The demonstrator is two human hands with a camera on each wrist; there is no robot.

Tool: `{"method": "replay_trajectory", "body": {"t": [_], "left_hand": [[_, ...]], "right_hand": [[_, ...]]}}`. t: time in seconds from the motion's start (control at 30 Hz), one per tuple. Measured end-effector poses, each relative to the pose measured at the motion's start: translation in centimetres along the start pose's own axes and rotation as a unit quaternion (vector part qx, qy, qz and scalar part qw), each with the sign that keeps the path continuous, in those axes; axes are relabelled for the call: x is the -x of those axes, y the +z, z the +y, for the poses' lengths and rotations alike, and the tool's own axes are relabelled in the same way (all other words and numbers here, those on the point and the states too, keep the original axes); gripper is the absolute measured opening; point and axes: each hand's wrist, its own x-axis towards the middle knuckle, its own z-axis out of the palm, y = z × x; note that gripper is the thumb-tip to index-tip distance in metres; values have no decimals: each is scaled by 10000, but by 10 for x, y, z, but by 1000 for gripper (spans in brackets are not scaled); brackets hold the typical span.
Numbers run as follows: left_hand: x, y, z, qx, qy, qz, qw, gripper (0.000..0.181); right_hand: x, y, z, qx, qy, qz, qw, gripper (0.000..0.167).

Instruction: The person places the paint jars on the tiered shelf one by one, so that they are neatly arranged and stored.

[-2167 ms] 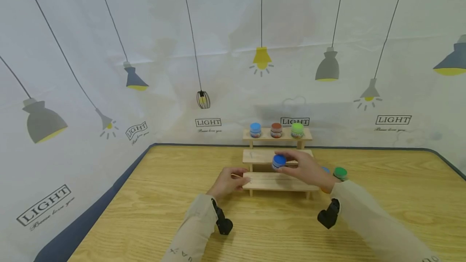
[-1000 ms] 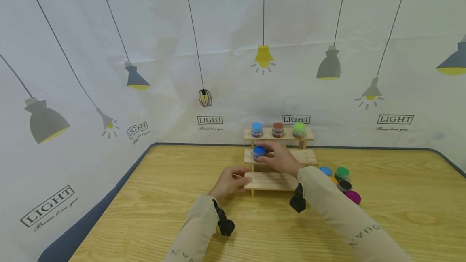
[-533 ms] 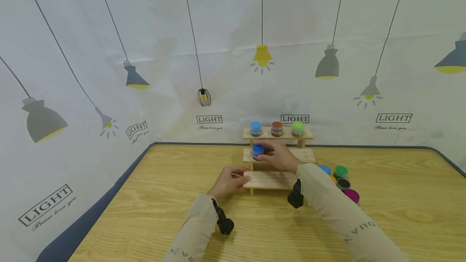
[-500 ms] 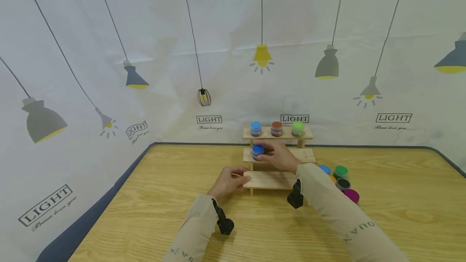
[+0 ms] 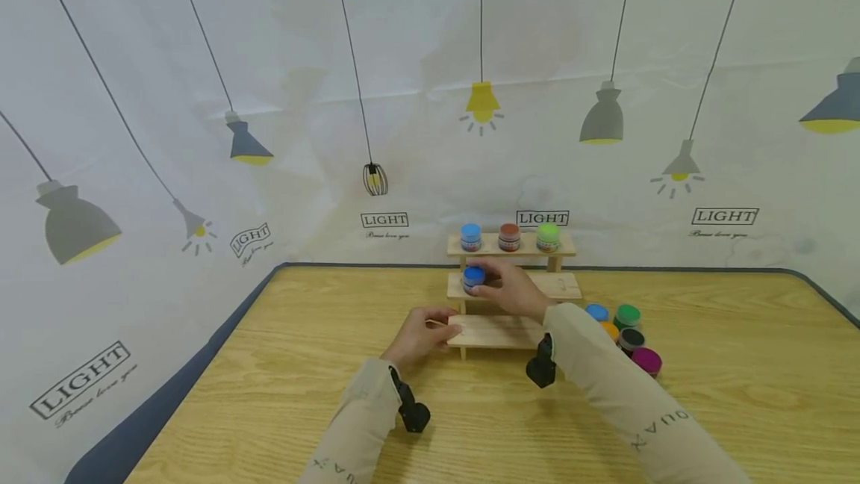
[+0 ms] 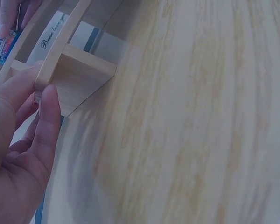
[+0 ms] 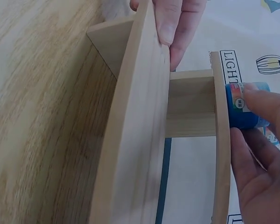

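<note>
Currently the blue jar (image 5: pixel 473 280) stands upright at the left end of the middle shelf of the rack (image 5: pixel 500 332), squat and round, deep blue on top, with a printed label bearing a reddish patch. The right hand (image 5: pixel 513 291) has its fingers curled about the jar's sides. The left hand (image 5: pixel 419 334) pinches the left end of the rack's bottom shelf. Along the rack's top shelf sit a light-blue jar (image 5: pixel 471 238), a brown jar (image 5: pixel 509 237) and a lime jar (image 5: pixel 548 238). Right of the rack, five more jars (image 5: pixel 631 340) cluster on the surface (image 5: pixel 269 394).
</note>
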Motion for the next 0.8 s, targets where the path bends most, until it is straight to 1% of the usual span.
{"method": "replay_trajectory", "body": {"t": [0.1,0.2,0.33,0.43,0.67,0.8], "left_hand": [[0,-1,1,0,0,5,10000,34],[1,-1,2,10,38,4,10000,33],[1,0,3,1,98,2,10000,33],[2,2,4,9,51,29,10000,33],[3,1,4,32,20,60,10000,33],[4,1,4,-5,14,80,10000,33]], "right_hand": [[0,1,-2,48,78,39,10000,46],[1,1,-1,0,75,59,10000,48],[2,0,0,-159,56,-9,9999,51],[3,-4,-1,-221,29,-62,9997,52],[9,-17,-7,-26,89,-16,10000,48],[15,-23,-10,51,-20,35,10000,46]]}}
